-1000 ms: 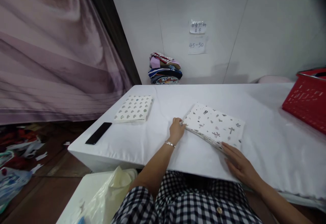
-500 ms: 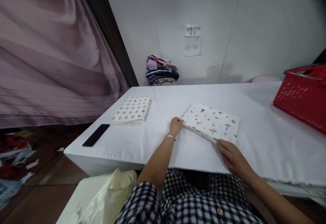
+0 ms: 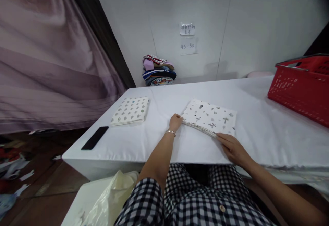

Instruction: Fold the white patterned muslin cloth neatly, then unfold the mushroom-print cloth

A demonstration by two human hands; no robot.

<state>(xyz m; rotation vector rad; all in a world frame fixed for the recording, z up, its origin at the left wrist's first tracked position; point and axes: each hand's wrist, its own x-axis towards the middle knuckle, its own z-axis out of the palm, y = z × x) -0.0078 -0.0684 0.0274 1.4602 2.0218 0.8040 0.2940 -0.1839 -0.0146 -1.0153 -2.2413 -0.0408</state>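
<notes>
l hand (image 3: 175,122) curled, r hand (image 3: 232,148) flat palm down, both reached fwd.

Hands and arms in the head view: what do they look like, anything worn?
Both forearms are bare, no gloves. The left hand has a thin silver bracelet at the wrist; the right hand shows no jewellery. A black-and-white checked garment covers the lap.

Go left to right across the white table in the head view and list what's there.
black phone → small folded cloth → left hand → large folded cloth → red basket
</notes>
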